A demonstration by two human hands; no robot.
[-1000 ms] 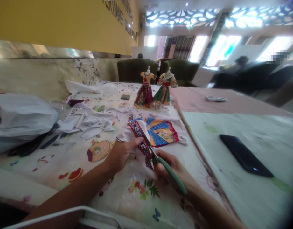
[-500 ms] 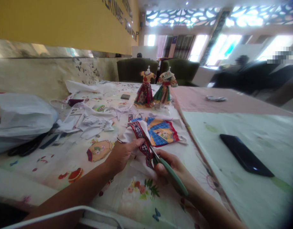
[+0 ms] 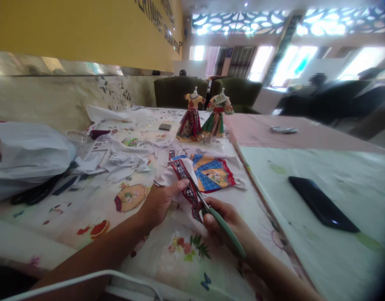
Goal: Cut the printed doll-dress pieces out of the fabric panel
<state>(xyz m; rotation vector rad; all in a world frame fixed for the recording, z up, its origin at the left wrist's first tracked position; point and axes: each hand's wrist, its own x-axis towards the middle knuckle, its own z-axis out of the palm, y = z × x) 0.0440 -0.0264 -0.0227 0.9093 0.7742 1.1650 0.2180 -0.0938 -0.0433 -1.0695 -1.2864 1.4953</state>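
My left hand [image 3: 162, 200] pinches a piece of white fabric [image 3: 167, 177] bearing a dark patterned border strip [image 3: 181, 173] edged in red. In my right hand [image 3: 222, 217] is a pair of scissors with green handles [image 3: 228, 236]. Their blades lie along the right edge of the patterned strip, close to my left thumb. How far apart the blades are is hard to make out. Just beyond the blades, a printed fabric panel [image 3: 212, 171] in blue and yellow with a red edge lies on the table. A small cut-out bodice-shaped piece [image 3: 131, 197] is left of my left hand.
Two small dressed mannequins, one in a maroon skirt [image 3: 191, 119] and one in green [image 3: 216, 117], stand at the back. White scraps [image 3: 123, 163] and a white bag [image 3: 29, 154] occupy the left. A black phone [image 3: 322, 203] lies right. A white cable [image 3: 95, 274] crosses the front.
Both hands stay almost in place, with the scissors and fabric shifted only very slightly. The surrounding things have not moved.
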